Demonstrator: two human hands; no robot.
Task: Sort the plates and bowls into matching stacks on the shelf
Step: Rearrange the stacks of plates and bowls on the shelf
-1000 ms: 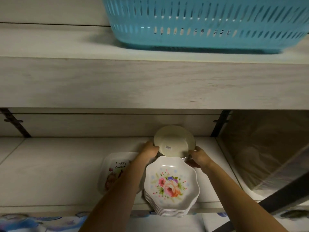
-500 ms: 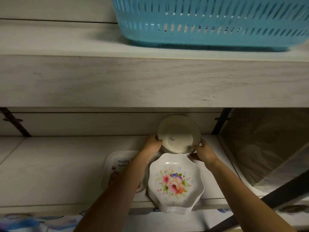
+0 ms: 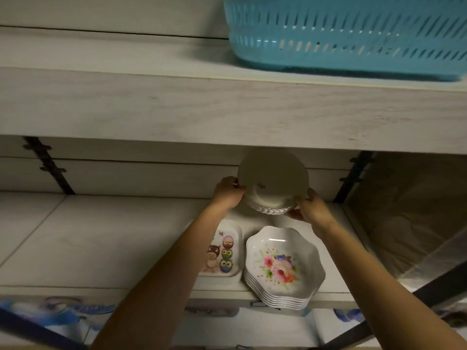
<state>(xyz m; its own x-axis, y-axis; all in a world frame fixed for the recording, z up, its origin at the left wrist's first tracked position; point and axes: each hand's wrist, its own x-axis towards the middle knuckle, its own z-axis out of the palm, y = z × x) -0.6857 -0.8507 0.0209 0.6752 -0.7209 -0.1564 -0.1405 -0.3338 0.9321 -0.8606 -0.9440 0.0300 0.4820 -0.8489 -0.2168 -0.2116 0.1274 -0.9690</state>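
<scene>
While my left hand and right hand grip the cream bowl stack above the shelf, next: set it down level behind the floral plates

It looked like a shop or a stockroom. The pale wood-grain shelf sat on slotted black wall brackets, the kind used for display racking. Just below the hands, a stack of identical floral plates and an owl-printed tray sat at the shelf's front edge. Above the hands, a turquoise slotted basket rested on the upper shelf. Plastic-wrapped goods lay to the right.
</scene>
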